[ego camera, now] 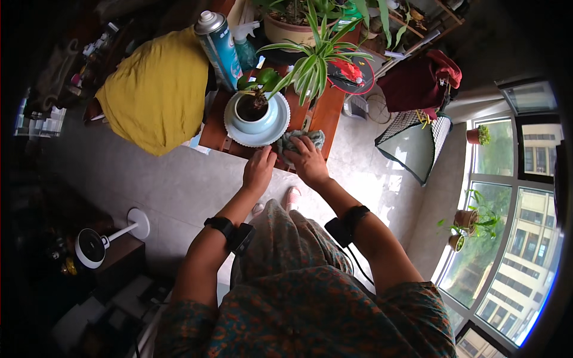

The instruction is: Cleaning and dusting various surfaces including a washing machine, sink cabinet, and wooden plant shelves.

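Observation:
My right hand (309,163) presses a crumpled grey-green cloth (317,138) against the near edge of a reddish-brown wooden table (329,118). Close beside it, my left hand (258,171) has its fingers curled at the same edge; whether anything is between them is hidden. Just beyond my left fingertips sits a pale blue ceramic pot (254,126) on a matching scalloped saucer (282,127). A small green plant (267,79) with exposed roots rises from the pot's far rim. The leaves of a spider plant (315,71) arch over the table farther back.
At the back left of the table stand a tall spray can (219,49) and a spray bottle (244,47). A large planter (286,29) is behind them. Yellow fabric (156,94) drapes over something at left. A mesh basket (414,136) hangs at right, and a white fan (91,247) stands lower left.

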`<state>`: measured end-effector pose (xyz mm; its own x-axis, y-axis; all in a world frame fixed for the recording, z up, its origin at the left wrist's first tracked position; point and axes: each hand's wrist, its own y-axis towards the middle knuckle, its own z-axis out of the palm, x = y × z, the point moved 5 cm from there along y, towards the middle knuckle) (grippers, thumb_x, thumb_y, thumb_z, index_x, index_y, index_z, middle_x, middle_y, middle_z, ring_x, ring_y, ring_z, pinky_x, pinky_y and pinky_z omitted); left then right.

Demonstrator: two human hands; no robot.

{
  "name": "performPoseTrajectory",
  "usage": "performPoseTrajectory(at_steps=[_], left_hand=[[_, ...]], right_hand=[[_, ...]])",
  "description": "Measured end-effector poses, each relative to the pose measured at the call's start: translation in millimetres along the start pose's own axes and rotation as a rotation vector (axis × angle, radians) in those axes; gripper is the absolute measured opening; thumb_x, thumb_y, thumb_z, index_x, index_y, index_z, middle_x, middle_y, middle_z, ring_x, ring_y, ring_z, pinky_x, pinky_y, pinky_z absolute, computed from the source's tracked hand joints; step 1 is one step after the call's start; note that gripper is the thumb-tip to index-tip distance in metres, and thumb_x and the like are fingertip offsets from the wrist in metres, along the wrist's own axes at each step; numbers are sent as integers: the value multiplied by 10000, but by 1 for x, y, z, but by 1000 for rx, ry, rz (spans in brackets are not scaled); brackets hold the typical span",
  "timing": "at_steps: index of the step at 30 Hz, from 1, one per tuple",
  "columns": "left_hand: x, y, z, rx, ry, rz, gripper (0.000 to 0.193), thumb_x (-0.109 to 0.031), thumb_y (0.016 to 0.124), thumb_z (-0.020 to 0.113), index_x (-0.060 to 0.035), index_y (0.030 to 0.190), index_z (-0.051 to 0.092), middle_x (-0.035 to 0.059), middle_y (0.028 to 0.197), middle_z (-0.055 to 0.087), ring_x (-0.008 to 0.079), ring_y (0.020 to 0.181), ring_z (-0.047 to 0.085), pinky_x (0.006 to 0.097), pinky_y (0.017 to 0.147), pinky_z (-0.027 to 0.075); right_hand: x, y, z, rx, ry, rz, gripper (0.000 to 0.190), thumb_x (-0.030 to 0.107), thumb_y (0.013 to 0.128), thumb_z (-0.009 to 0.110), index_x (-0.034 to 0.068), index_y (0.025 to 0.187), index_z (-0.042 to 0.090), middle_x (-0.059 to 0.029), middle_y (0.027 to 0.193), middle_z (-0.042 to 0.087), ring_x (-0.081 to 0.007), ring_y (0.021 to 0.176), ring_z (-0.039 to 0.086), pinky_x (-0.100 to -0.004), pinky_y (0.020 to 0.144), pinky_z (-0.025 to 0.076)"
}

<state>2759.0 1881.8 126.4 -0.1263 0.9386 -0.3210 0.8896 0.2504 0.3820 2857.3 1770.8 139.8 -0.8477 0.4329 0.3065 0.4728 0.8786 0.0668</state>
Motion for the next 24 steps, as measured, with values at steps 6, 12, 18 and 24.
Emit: performPoseTrajectory(at_steps=[6,12,18,24], left_hand=[[-1,7,2,109,21,36,102,-57,788,554,-57,890,540,113,933,563,276,882,591,387,723,515],[6,1,-2,74,27,9,92,-39,798,552,-59,886,536,129,862,561,298,814,607,399,669,518],[32,-18,-19,54,-47,-155,144,-35,773,592,-76,903,546,121,850,570,321,798,610,416,663,512],[101,-50,-66,-177,-74,-385,154,-24,789,617,-92,922,583,105,860,609,318,790,606,415,664,482]], right_hand=[[-25,27,-4,-58,11,5,342,137,825,533,220,1130,664,-64,1361,442,-290,1311,362,-419,997,403],[-21,32,-3,-89,-44,54,342,113,798,561,206,1107,674,-82,1303,471,-303,1266,403,-419,1002,419],[23,-14,16,34,3,-157,317,124,783,548,217,1053,685,-88,1288,474,-294,1265,395,-415,964,440],[76,-3,17,64,219,-329,304,165,800,571,209,1080,680,-84,1293,472,-285,1249,428,-392,976,442]])
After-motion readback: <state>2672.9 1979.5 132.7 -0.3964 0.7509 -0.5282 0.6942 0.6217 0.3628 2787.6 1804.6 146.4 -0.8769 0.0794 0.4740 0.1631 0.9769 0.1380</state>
